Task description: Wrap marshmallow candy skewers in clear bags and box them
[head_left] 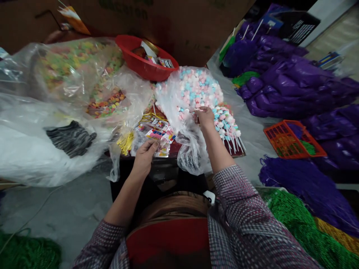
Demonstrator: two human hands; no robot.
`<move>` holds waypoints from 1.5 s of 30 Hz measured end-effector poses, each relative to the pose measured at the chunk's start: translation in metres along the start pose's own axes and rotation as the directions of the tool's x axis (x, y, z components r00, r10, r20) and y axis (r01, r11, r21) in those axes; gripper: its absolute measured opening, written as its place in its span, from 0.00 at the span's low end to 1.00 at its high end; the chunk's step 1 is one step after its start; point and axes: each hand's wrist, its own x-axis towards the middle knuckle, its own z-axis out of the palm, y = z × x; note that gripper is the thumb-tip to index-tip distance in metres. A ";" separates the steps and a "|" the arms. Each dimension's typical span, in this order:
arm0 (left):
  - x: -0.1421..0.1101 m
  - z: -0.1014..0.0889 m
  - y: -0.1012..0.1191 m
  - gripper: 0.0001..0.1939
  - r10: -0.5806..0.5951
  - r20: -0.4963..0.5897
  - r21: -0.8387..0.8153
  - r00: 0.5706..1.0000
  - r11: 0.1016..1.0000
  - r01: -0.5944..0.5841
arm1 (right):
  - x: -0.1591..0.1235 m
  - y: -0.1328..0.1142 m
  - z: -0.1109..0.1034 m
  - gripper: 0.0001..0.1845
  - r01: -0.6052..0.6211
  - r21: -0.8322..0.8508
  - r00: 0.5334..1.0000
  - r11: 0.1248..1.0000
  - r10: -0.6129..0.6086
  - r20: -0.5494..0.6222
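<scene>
My left hand point(146, 154) is closed in a pinch at the table's front edge, holding what looks like a small clear plastic bag point(162, 141). Beneath and beyond it lie printed packets point(158, 123). At the mouth of a large clear bag of pink, blue and white candies point(200, 84) is my right hand point(205, 115). Its fingers are drawn together, and what they pinch is too small to make out. Pastel candies on white sticks point(228, 127) lie in a pile right of that hand. Gold twist ties point(126, 142) sit left of the packets.
A red basket point(146, 69) with small boxes stands at the back. Clear bags of fruit-coloured candies point(78, 63) fill the left, with a dark bundle point(72, 138) in front. Purple packages point(300, 86), an orange crate point(293, 140) and green strands point(303, 228) are at the right.
</scene>
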 end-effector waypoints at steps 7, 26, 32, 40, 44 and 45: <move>0.003 0.002 0.008 0.24 0.045 -0.004 -0.056 0.999 0.997 -0.045 | -0.071 0.003 -0.036 0.18 -0.066 0.585 0.995 0.808 0.011 0.097; 0.008 -0.011 0.015 0.18 0.231 0.219 0.138 0.948 0.954 -0.264 | -0.158 0.015 -0.096 0.13 0.106 0.366 0.958 0.924 -0.194 0.210; 0.007 -0.008 0.022 0.21 0.224 0.262 0.157 0.939 0.950 -0.271 | -0.157 0.012 -0.110 0.11 0.220 0.245 0.933 0.944 -0.277 0.229; 0.010 -0.011 0.031 0.17 0.218 0.489 0.304 0.844 0.865 -0.400 | -0.145 0.010 -0.137 0.10 0.391 0.034 0.873 0.920 -0.382 0.302; 0.009 -0.005 0.037 0.19 0.191 0.518 0.342 0.834 0.847 -0.406 | -0.143 0.010 -0.147 0.10 0.469 -0.042 0.823 0.882 -0.420 0.382; 0.008 -0.004 0.038 0.20 0.179 0.511 0.355 0.841 0.847 -0.396 | -0.143 0.010 -0.148 0.10 0.487 -0.059 0.814 0.871 -0.429 0.392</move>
